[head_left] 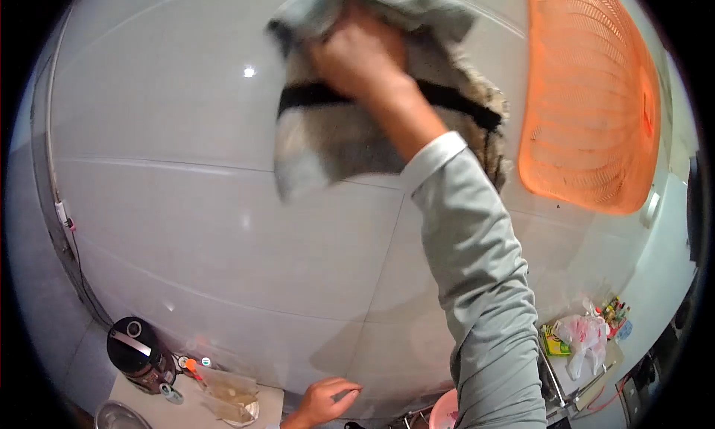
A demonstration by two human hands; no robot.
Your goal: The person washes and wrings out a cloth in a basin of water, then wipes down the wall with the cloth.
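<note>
A grey and beige cloth (pixel 328 135) with a black stripe and a ragged edge lies against the white tiled wall (pixel 223 228). My right hand (pixel 365 53) is closed on it near the top of the view, arm stretched up in a light grey sleeve. The hand and the cloth are slightly blurred, and the fingertips are hidden. Low in the view, my left hand (pixel 324 403) hangs away from the wall, fingers loosely bent with a gap between thumb and index finger. Nothing shows in it.
An orange plastic basket (pixel 588 94) hangs on the wall at right. A dark rice cooker (pixel 138 354) and a plastic container (pixel 231 395) stand on a counter at lower left. A plastic bag (pixel 585 339) lies at lower right, and a pink basin (pixel 445 410) shows at the bottom.
</note>
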